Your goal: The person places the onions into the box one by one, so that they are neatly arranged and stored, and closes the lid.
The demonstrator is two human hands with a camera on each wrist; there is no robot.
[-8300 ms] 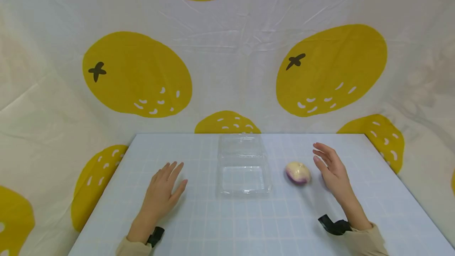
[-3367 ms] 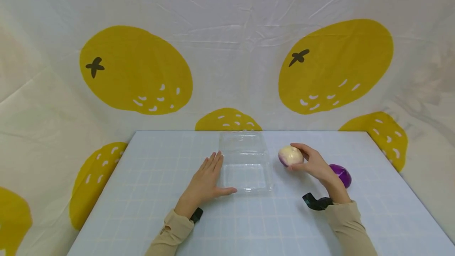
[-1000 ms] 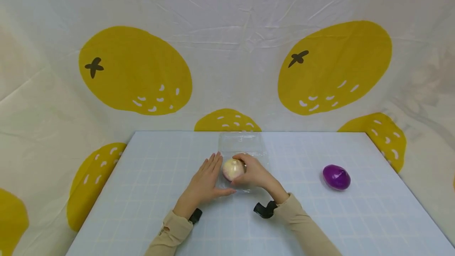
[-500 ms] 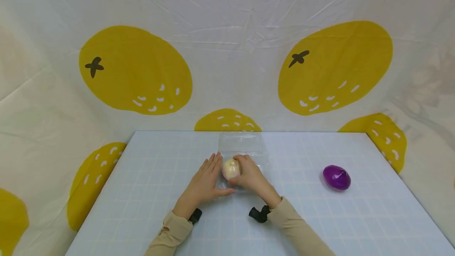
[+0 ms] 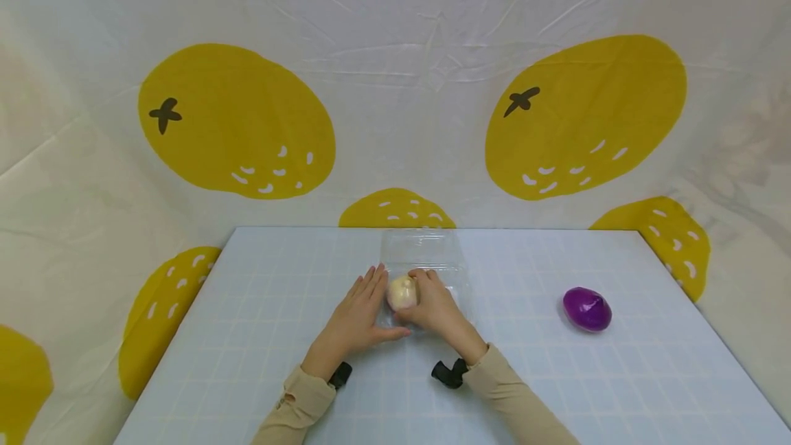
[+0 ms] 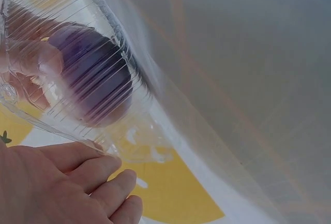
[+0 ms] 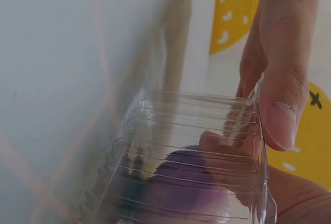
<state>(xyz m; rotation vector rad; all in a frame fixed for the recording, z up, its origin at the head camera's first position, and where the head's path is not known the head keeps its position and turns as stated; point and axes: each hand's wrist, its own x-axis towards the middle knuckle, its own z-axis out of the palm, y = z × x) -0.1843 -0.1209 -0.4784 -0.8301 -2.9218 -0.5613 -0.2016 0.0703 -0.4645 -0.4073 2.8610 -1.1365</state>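
Observation:
An unfolded clear plastic clamshell container (image 5: 422,247) lies at the back middle of the table, its lid flat behind its base. My left hand (image 5: 355,321) rests against the base's left side with straight fingers, the thumb along the front edge. With curled fingers and thumb, my right hand (image 5: 435,305) grips a round vegetable resembling a turnip (image 5: 402,292), cream on top, inside the base. Through the ribbed plastic, the left wrist view shows the turnip's purple underside (image 6: 90,79). Far to the right sits a glossy purple onion-like vegetable (image 5: 587,309), touched by neither hand.
The light blue checked table (image 5: 247,362) ends at a back edge just behind the container's lid. Behind it hangs a white cloth (image 5: 408,88) printed with yellow fruit. A black wrist camera (image 5: 449,373) sits below the right hand.
The right hand picked up the turnip, carried it left and lowered it into the base. Earlier, the left hand moved right to the container's side. Little has shifted in the last half second.

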